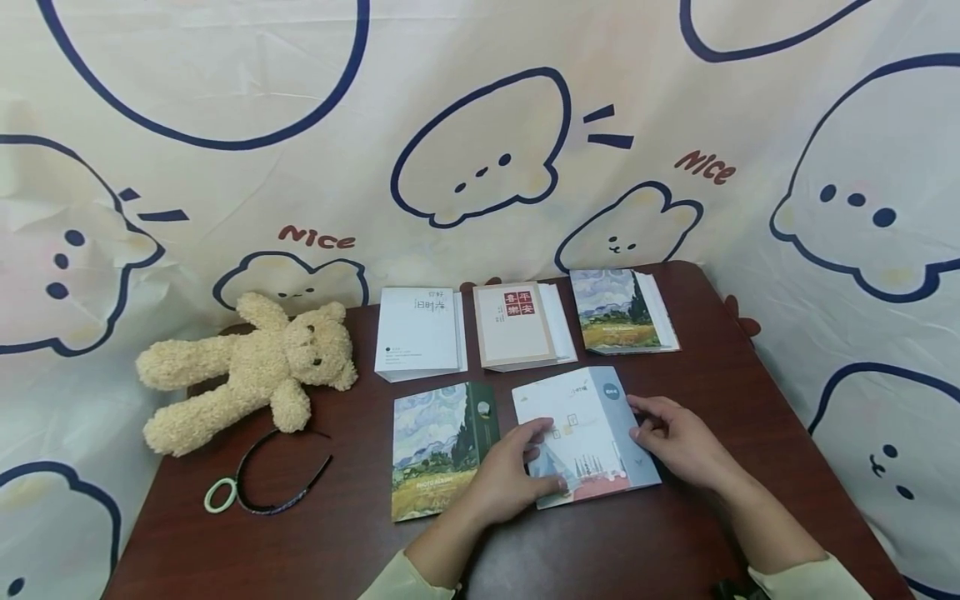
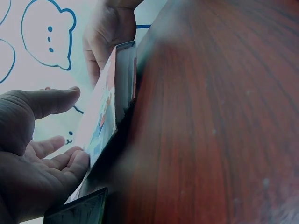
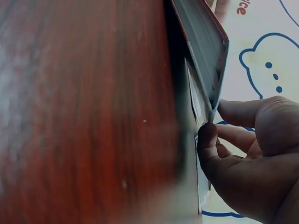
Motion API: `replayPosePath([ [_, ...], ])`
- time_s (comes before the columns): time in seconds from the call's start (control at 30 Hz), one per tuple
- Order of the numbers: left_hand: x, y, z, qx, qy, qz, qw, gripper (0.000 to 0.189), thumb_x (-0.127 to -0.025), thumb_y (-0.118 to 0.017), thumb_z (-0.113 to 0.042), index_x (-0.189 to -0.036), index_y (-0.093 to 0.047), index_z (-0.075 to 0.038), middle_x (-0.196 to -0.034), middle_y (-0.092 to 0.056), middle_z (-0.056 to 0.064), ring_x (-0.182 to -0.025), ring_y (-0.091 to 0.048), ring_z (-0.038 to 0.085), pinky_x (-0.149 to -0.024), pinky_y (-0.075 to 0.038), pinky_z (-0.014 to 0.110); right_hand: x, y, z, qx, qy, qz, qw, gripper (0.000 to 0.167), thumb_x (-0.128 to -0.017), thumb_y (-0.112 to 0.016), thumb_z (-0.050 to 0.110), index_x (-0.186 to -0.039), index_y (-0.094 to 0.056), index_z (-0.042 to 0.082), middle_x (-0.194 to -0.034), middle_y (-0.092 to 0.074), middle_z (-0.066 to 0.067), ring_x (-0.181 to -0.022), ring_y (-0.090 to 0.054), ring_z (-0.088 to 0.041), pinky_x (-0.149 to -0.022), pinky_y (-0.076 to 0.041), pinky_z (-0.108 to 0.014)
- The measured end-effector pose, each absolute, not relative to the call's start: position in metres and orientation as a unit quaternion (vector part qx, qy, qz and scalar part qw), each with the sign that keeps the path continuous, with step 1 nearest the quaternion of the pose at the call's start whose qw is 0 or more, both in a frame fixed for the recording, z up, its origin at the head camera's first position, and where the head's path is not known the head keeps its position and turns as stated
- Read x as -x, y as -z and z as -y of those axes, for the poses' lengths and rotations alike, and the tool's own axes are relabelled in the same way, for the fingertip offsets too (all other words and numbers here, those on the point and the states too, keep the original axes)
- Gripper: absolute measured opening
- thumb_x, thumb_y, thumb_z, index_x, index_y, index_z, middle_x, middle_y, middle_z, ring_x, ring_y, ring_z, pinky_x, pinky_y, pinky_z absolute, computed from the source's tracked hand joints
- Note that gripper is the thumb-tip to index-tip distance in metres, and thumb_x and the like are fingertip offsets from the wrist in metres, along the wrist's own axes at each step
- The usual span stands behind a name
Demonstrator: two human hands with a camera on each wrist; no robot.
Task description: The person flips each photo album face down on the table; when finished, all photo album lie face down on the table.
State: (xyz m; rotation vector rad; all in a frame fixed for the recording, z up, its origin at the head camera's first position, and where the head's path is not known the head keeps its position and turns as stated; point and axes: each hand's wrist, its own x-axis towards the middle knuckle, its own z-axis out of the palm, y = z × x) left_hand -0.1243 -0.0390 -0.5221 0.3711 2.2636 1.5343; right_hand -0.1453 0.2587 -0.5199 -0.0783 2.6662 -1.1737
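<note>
A photo album (image 1: pixel 570 442) with a white front, a blue-grey spine and a pink patch low on its cover lies between both hands. My left hand (image 1: pixel 517 467) is at its left side, thumb over the cover's lower corner; in the left wrist view its fingertips meet the album's side while the thumb stands off the cover. My right hand (image 1: pixel 682 437) touches the spine edge with thumb and bent forefinger, seen close in the right wrist view. Another photo album (image 1: pixel 431 450), with a painted landscape and green spine, lies just left, partly behind my left forearm.
A white album (image 1: pixel 412 333), a beige album (image 1: pixel 517 321) and a second landscape album (image 1: pixel 618 312) line the back of the dark wooden table (image 1: pixel 330 554). At left are a teddy bear (image 1: pixel 258 367) and a black headband (image 1: pixel 251 487) with a green ring (image 1: pixel 220 495).
</note>
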Motion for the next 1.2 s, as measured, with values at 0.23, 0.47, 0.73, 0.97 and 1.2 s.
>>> replayPosePath([
  [0.23,0.127,0.518,0.041,-0.134,-0.541,-0.807,0.197,0.080,-0.083,-0.088,-0.018,-0.153,-0.049,-0.013,-0.144,-0.057,0.009,-0.130,-0.060,0.029,-0.107,-0.049,0.036,0.147,0.523,-0.258,0.039,0.377,-0.917,0.122,0.053,-0.097,-0.071,0.018,-0.146,-0.058,0.001,-0.127,-0.062,-0.013,-0.087,-0.057,-0.018,-0.070,-0.049,-0.027],
  [0.47,0.127,0.513,0.044,-0.128,-0.535,-0.809,0.205,0.082,-0.083,-0.089,-0.019,-0.154,-0.049,-0.014,-0.145,-0.057,0.009,-0.130,-0.060,0.029,-0.107,-0.049,0.037,0.147,0.521,-0.254,0.057,0.364,-0.921,0.124,0.053,-0.096,-0.072,0.017,-0.145,-0.058,0.000,-0.124,-0.061,-0.012,-0.087,-0.057,-0.017,-0.071,-0.048,-0.028],
  [0.73,0.128,0.508,0.047,-0.127,-0.522,-0.815,0.215,0.081,-0.085,-0.087,-0.022,-0.155,-0.048,-0.016,-0.144,-0.058,0.008,-0.128,-0.061,0.030,-0.107,-0.050,0.042,0.145,0.521,-0.251,0.078,0.375,-0.914,0.134,0.056,-0.094,-0.075,0.015,-0.145,-0.057,-0.001,-0.127,-0.059,-0.010,-0.090,-0.057,-0.016,-0.071,-0.049,-0.025],
  [0.97,0.128,0.506,0.049,-0.133,-0.511,-0.822,0.215,0.081,-0.085,-0.087,-0.024,-0.156,-0.047,-0.016,-0.144,-0.059,0.007,-0.126,-0.062,0.031,-0.106,-0.050,0.044,0.145,0.521,-0.249,0.078,0.367,-0.917,0.136,0.056,-0.094,-0.076,0.015,-0.145,-0.058,0.000,-0.126,-0.059,-0.009,-0.091,-0.056,-0.016,-0.072,-0.048,-0.026],
  [1.2,0.131,0.507,0.052,-0.132,-0.508,-0.824,0.215,0.082,-0.085,-0.087,-0.024,-0.156,-0.046,-0.015,-0.144,-0.059,0.006,-0.126,-0.061,0.030,-0.105,-0.050,0.046,0.145,0.520,-0.247,0.074,0.366,-0.916,0.145,0.058,-0.094,-0.077,0.017,-0.146,-0.057,0.002,-0.126,-0.058,-0.008,-0.092,-0.056,-0.016,-0.073,-0.048,-0.027],
])
